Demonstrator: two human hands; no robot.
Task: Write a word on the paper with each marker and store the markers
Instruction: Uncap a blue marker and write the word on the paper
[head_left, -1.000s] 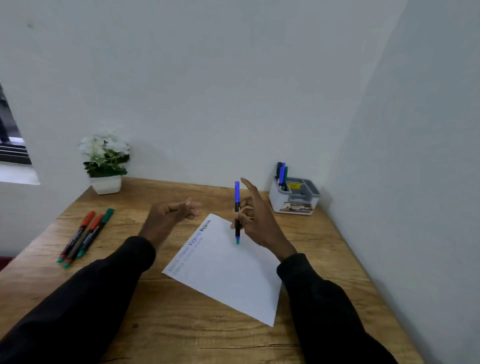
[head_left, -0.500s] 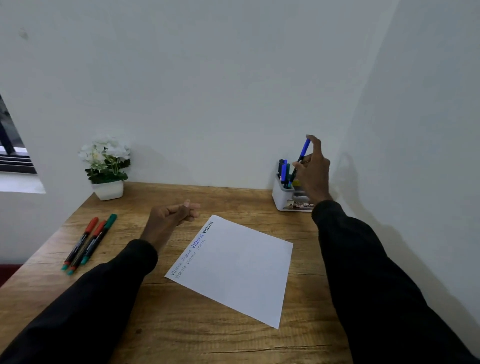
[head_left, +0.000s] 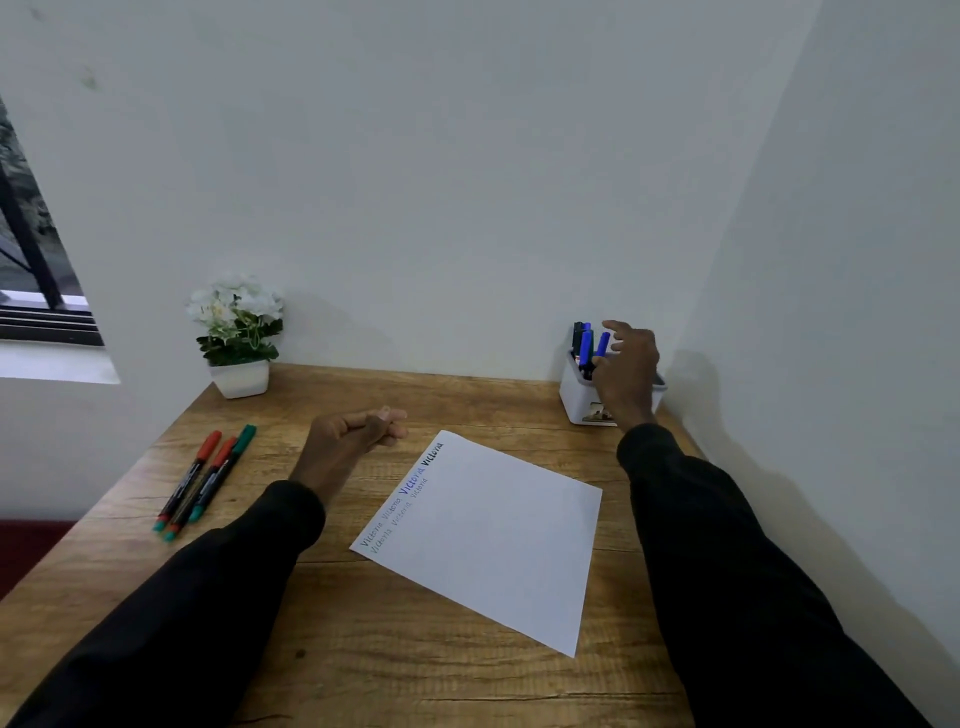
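A white sheet of paper lies tilted on the wooden desk, with several written words along its upper left edge. Three markers, two red-capped and one green-capped, lie side by side at the desk's left. A white and grey organiser stands at the back right corner with blue and black markers upright in it. My right hand hovers over the organiser with fingers spread, just right of a blue marker, holding nothing. My left hand rests near the paper's top corner, fingers curled, empty.
A small white pot of white flowers stands at the back left against the wall. Walls close the desk in at the back and right. A window shows at the far left.
My right hand carried the blue marker from above the paper to the organiser, put it in, and let go. The left hand stayed put.
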